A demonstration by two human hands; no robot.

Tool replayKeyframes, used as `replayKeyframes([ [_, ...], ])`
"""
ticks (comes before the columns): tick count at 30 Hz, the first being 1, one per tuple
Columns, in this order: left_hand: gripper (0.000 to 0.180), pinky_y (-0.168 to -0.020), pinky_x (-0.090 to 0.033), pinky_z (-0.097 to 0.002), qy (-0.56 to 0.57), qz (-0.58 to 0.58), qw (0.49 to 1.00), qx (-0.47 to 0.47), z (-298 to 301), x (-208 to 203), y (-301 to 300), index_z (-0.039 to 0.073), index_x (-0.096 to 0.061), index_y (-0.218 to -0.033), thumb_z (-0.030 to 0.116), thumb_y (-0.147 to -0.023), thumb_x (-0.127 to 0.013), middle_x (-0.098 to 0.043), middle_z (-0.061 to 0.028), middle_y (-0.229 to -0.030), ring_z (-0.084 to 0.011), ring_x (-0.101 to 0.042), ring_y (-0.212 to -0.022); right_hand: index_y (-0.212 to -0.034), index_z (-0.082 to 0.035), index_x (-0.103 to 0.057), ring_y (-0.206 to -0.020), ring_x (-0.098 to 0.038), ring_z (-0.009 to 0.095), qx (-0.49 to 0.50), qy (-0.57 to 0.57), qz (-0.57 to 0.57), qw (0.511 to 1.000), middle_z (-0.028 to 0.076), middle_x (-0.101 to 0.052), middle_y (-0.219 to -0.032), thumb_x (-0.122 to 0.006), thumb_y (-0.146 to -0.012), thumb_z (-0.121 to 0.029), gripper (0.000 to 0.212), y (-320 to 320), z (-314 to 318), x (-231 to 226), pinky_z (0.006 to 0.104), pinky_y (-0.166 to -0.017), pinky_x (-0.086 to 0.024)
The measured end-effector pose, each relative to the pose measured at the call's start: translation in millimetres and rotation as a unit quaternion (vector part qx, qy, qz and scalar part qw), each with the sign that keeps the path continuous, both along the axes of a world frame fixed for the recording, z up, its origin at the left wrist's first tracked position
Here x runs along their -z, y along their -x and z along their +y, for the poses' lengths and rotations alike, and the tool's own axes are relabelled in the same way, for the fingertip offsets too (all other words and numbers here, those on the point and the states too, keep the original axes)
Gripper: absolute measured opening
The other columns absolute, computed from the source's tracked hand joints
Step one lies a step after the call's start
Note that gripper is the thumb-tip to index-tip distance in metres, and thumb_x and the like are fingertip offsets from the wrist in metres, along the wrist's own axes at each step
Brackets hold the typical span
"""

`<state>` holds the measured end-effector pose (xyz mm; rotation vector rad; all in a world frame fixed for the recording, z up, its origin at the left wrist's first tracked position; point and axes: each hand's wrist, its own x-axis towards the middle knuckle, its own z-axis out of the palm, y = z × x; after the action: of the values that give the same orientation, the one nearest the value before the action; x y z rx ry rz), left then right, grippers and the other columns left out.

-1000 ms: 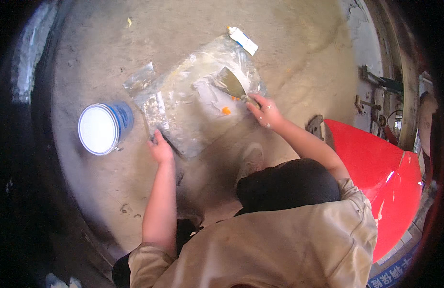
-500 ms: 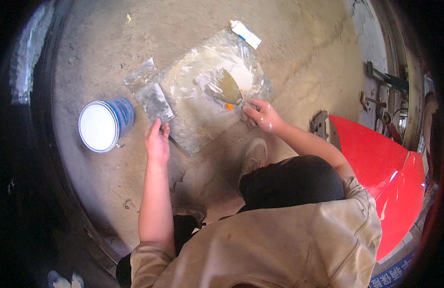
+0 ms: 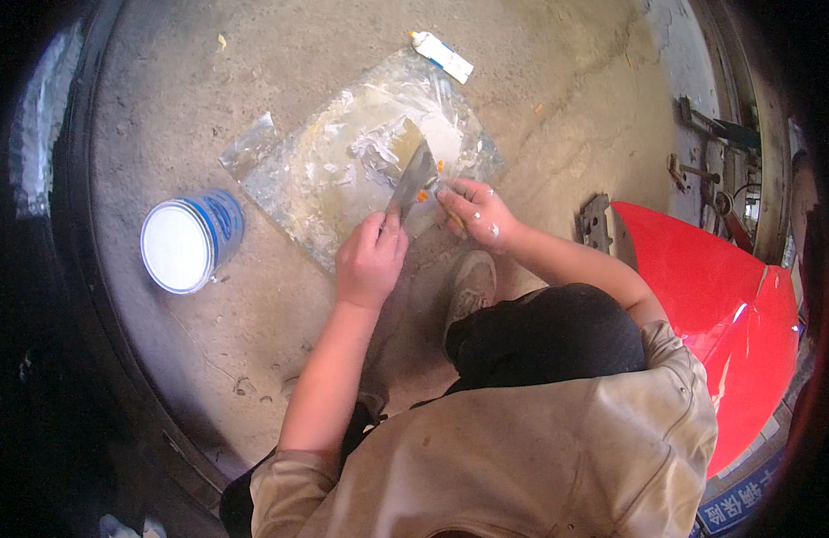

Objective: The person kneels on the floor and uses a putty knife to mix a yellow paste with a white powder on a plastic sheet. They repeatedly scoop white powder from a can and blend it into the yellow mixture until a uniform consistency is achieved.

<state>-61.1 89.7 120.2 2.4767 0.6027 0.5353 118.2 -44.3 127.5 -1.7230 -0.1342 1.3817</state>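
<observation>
My left hand (image 3: 369, 260) is closed around the near end of a flat grey metal scraper plate (image 3: 412, 181), now seen at a steep angle. My right hand (image 3: 479, 215), specked with white, grips the handle of a putty knife, whose broad blade (image 3: 407, 136) is partly hidden behind the plate. Plate and knife cross over the smeared mixing board (image 3: 320, 235); whether they touch I cannot tell. White-grey putty (image 3: 444, 134) is spread on the board, with small orange dabs (image 3: 422, 195) beside the tools.
A white-lidded blue tub (image 3: 178, 247) lies to the left. Another thin metal sheet (image 3: 251, 143) is at the board's left corner, and a white tube (image 3: 443, 56) at its far edge. A red curved panel (image 3: 692, 287) stands at right. My shoe (image 3: 473, 282) is close to the board.
My left hand has moved right with the scraper plate, from the board's left edge to the putty knife, and turned the plate more edge-on. My right hand has shifted only slightly.
</observation>
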Motion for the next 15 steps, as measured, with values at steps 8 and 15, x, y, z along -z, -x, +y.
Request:
replayKeyframes([
  [8, 0.034, -0.062, -0.055, -0.0362, -0.066, 0.038, 0.996, 0.045, -1, 1, -12, 0.012, -0.071, -0.116, 0.012, -0.082, -0.072, -0.056, -0.0026, -0.085, -0.0209, -0.062, -0.072, -0.114, -0.001, -0.063, -0.066, -0.054, 0.009, -0.012, 0.012, -0.008, 1.000, 0.002, -0.064, -0.080, -0.060, -0.100, -0.026, 0.029, 3, -3, -2, 0.0266, -0.056, -0.043],
  [15, 0.022, -0.057, -0.054, -0.0377, -0.109, 0.065, 0.991, 0.045, 9, 19, -33, 0.010, -0.070, -0.111, 0.013, -0.090, -0.065, -0.053, -0.0050, -0.081, -0.0224, -0.062, -0.072, -0.125, -0.002, -0.061, -0.066, -0.053, 0.008, -0.019, 0.013, -0.012, 1.000, -0.001, -0.060, -0.078, -0.059, -0.101, -0.024, 0.032, 4, -6, -8, 0.0256, -0.057, -0.044],
])
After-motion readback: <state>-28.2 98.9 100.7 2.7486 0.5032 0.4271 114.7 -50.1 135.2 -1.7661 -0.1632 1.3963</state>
